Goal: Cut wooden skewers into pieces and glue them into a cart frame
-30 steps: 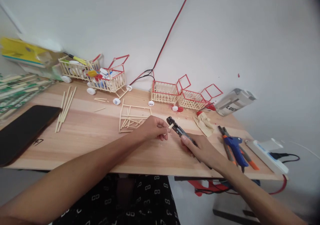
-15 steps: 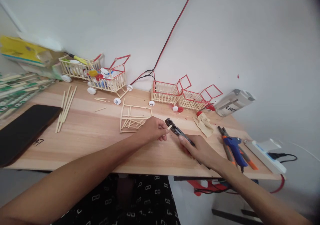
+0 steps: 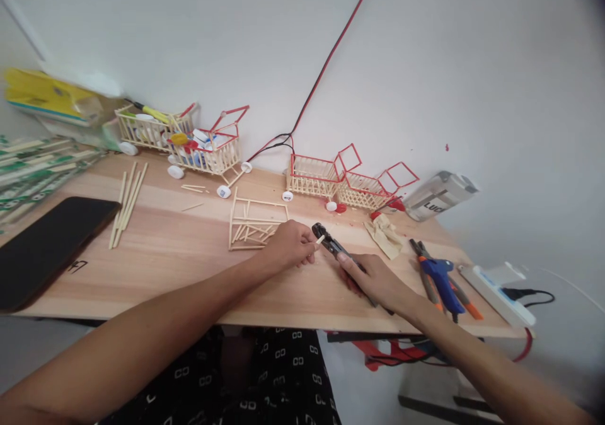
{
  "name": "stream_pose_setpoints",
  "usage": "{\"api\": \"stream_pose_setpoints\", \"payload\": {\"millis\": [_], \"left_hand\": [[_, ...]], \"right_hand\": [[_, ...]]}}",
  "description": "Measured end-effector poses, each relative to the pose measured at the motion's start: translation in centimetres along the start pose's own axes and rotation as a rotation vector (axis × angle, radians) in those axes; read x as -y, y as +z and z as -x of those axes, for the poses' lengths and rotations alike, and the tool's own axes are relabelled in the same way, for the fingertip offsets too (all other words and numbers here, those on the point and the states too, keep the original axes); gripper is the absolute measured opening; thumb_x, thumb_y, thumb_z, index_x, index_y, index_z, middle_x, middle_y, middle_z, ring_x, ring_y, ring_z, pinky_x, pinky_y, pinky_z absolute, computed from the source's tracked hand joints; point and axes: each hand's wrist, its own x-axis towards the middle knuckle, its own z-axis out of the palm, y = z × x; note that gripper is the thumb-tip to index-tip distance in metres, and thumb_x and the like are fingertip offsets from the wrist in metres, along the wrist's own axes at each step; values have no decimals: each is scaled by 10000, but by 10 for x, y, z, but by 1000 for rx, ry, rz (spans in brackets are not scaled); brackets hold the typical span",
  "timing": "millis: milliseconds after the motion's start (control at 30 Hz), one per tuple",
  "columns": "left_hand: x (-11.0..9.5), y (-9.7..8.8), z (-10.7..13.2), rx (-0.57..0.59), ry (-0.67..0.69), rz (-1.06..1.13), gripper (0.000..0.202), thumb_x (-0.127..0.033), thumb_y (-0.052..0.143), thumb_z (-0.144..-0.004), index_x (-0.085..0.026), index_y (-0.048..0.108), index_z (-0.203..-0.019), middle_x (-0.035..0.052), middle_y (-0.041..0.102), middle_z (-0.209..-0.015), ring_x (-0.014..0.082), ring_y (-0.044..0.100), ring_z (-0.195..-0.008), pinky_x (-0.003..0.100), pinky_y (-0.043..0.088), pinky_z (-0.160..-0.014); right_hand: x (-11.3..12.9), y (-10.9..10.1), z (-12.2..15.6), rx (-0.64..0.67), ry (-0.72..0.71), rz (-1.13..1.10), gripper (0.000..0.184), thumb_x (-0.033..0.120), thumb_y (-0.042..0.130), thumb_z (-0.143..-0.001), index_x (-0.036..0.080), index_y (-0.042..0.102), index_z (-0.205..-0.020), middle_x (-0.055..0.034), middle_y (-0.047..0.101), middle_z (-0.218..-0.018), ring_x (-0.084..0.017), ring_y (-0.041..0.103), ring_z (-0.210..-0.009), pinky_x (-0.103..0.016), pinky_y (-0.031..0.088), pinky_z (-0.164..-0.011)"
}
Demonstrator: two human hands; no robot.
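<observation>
My left hand [image 3: 289,243] pinches a short wooden stick [image 3: 320,240], its tip pointing right at the black jaws of a pair of pliers [image 3: 329,242]. My right hand [image 3: 375,280] is wrapped round the pliers' handles, low over the wooden table [image 3: 179,255]. Just behind my left hand lies a flat frame of thin sticks [image 3: 255,222].
A black phone [image 3: 45,242] lies at the left, loose sticks [image 3: 126,201] beside it. Stick carts [image 3: 208,147] and red-rimmed baskets [image 3: 345,182] line the wall. At the right lie a blue glue gun [image 3: 442,277], orange-handled pliers [image 3: 466,302], a power strip [image 3: 501,292] and a crumpled rag [image 3: 384,232].
Both hands have barely moved; the view has shifted slightly, and the stick stays at the pliers' jaws.
</observation>
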Motion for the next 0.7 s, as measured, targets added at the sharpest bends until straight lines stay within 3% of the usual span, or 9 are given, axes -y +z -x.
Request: {"api": "stream_pose_setpoints", "payload": {"millis": [300, 700], "left_hand": [[5, -1, -2, 29, -8, 65, 97, -78, 558, -729, -114, 590, -644, -2, 621, -511, 79, 546, -401, 164, 449, -393], [7, -4, -4, 84, 7, 131, 89, -78, 573, -723, -102, 604, -644, 10, 635, -508, 92, 554, -386, 192, 468, -394]], "right_hand": [[-4, 8, -1, -41, -42, 32, 640, 615, 248, -932, 184, 498, -530, -19, 523, -445, -142, 472, -449, -275, 336, -504], [-9, 13, 0, -133, -112, 96, 601, 574, 271, -949, 183, 481, -543, -19, 541, -504, -140, 473, -499, -277, 317, -528]]}}
